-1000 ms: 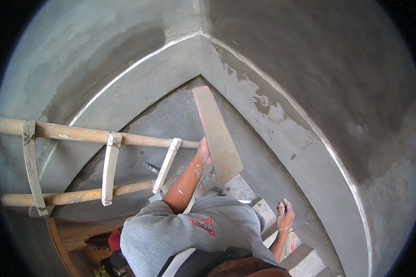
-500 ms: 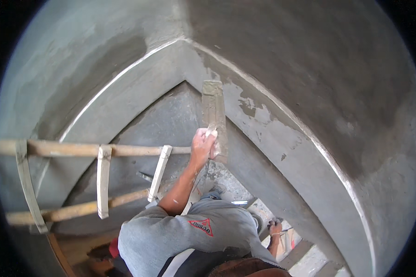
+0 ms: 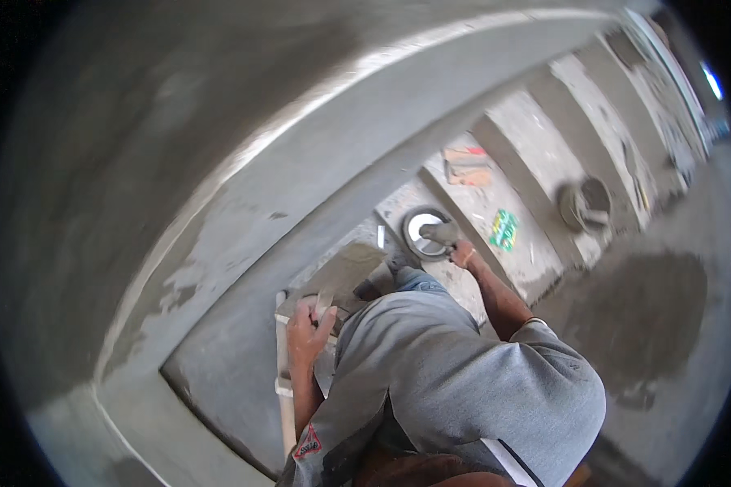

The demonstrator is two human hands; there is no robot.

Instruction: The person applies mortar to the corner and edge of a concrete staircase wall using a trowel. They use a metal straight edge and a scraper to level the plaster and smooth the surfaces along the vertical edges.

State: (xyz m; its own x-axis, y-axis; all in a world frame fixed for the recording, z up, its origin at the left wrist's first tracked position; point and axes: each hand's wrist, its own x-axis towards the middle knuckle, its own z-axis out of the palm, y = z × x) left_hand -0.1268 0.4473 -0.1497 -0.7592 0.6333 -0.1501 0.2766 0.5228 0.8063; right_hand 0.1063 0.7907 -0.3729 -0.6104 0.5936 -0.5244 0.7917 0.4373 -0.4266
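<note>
My left hand (image 3: 309, 325) grips the handle of a flat, mortar-coated float (image 3: 341, 272), held low beside my grey-clad body. My right hand (image 3: 463, 255) is closed around a short, cement-coated tool (image 3: 437, 234), perhaps a brush, whose head is over or inside a round dark-rimmed bucket (image 3: 412, 250) with pale contents. That bucket sits on a stair step just ahead of me.
Concrete steps (image 3: 536, 118) climb to the upper right, bearing a second bucket (image 3: 573, 207), a green packet (image 3: 503, 230), orange-brown flat pieces (image 3: 467, 166) and a long tool (image 3: 638, 178). A curved plastered wall (image 3: 97, 187) runs along the left. The bamboo ladder (image 3: 283, 349) lies beside my left arm.
The view has swung right, from the corner to the stairs. The float in my left hand has come down from its raised position. My right hand now holds a tool at the bucket.
</note>
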